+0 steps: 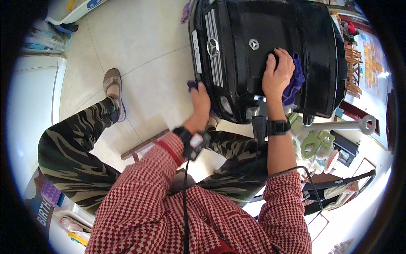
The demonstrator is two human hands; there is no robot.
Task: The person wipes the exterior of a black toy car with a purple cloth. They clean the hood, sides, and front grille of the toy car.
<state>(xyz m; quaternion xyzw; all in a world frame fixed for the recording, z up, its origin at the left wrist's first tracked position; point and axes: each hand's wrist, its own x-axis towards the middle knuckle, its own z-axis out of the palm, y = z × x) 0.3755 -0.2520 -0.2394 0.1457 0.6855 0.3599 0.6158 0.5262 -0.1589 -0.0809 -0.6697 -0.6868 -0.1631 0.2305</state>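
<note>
A black ride-on toy car (266, 22) with Mercedes-Benz emblems and a silver-barred grille (219, 74) stands in front of me. My right hand (279, 74) is bent over its hood, fingertips towards the round hood emblem (253, 44). From under that hand a crumpled purple cloth (295, 81) spreads along its outer side; the palm hides the rest. Low beside the front bumper, my left hand (201, 100) pinches a small dark purple piece of cloth (192, 85), slightly blurred. Near this hand is the car's headlight (226, 105).
A grey bar with a ring end (342, 124) and a green plastic part (317, 144) stand right of the car. Below them is a black-framed folding item (339, 187). A low wooden stool edge (144, 144) lies between my legs. A cable (186, 206) runs down my front.
</note>
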